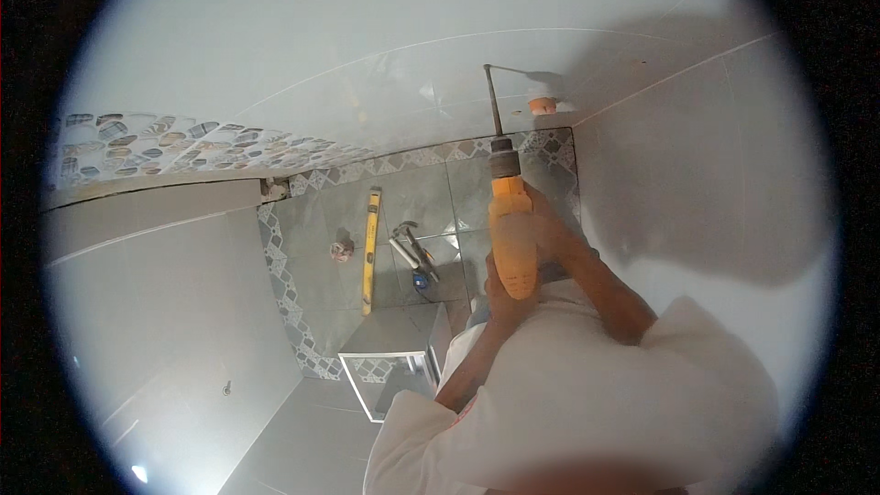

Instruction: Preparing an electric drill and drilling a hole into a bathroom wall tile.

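Orange drill [514,231] gripped in left hand [507,303] and right hand [555,240], with bit [496,105] against far wall [367,9] near right corner edge [577,128]; wider room left (hammer [419,248], yellow level [370,252] on floor [420,192]).

The white short-sleeved shirt [605,394] has red marks [464,411] beside the left forearm [474,368].

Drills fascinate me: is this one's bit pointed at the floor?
No, the drill bit meets its own shadow at the pale wall.
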The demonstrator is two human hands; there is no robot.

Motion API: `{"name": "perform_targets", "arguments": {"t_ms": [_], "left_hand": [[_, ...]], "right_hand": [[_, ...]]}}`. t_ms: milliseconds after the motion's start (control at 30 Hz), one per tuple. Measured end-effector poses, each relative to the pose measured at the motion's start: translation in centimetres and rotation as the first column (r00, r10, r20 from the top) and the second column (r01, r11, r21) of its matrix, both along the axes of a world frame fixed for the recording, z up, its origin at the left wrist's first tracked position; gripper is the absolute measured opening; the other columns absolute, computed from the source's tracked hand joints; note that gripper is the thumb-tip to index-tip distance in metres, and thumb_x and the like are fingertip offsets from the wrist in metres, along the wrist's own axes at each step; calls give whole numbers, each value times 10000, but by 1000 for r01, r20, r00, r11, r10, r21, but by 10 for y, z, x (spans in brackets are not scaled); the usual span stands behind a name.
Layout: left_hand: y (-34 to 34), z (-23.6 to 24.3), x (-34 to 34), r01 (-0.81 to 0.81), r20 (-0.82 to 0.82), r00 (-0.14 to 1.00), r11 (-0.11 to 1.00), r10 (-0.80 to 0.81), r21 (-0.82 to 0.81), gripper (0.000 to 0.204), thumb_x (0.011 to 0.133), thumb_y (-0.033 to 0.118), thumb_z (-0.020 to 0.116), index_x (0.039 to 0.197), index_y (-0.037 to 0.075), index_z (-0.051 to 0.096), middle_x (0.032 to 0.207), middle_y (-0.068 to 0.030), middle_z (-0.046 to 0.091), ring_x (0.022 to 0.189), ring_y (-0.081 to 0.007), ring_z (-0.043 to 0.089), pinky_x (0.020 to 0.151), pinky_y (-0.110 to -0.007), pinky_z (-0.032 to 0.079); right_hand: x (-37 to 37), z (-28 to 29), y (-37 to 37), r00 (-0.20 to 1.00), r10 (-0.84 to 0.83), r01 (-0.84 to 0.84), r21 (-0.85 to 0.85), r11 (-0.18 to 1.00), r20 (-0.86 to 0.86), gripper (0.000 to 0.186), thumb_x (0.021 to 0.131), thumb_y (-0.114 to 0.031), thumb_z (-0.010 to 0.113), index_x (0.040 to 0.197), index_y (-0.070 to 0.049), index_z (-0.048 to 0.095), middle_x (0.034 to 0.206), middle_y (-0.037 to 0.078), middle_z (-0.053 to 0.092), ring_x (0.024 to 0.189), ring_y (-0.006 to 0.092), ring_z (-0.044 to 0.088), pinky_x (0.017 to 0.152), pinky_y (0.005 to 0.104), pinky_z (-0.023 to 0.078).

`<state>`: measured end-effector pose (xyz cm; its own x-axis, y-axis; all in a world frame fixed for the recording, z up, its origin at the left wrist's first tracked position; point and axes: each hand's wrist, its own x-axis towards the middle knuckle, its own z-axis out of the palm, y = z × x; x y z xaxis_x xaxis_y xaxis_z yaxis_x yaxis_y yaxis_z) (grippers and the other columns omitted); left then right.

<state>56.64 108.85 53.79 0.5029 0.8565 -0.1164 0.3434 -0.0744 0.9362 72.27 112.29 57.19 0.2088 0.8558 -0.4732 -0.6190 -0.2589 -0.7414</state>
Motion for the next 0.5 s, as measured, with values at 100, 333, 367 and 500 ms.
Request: {"name": "perform_targets", "arguments": {"t_ms": [100,333,367,500], "left_hand": [[-1,-2,-2,6,27,1000,1000,-6,-8,682,708,135,762,1261,54,371,1011,-163,647,905,-355,670,747,-425,540],[-1,-6,-4,25,-61,998,996,-19,91,696,694,146,771,1264,53,384,1037,-170,632,919,-351,662,747,-418,537],[0,-7,-4,45,-101,994,988,-31,145,697,691,146,772,1264,53,386,1044,-170,626,926,-350,659,746,-418,537],[0,-6,-6,36,-103,994,999,-33,29,696,693,137,766,1266,51,381,1067,-170,613,941,-356,651,756,-419,534]], "right_hand": [[1,-1,0,1000,8,-8,113,994,0,486,733,-133,725,1151,-64,487,944,43,575,844,164,597,770,335,525],[1,-4,0,993,48,-48,-2,999,105,483,732,-109,719,1155,-58,491,958,48,595,863,166,610,773,335,531],[1,-4,0,995,44,-42,-16,999,94,483,734,-105,718,1158,-57,492,959,48,600,864,167,612,773,335,533],[0,-4,2,995,39,-42,29,999,95,490,731,-89,716,1165,-55,491,959,49,608,863,174,617,775,332,535]]}}
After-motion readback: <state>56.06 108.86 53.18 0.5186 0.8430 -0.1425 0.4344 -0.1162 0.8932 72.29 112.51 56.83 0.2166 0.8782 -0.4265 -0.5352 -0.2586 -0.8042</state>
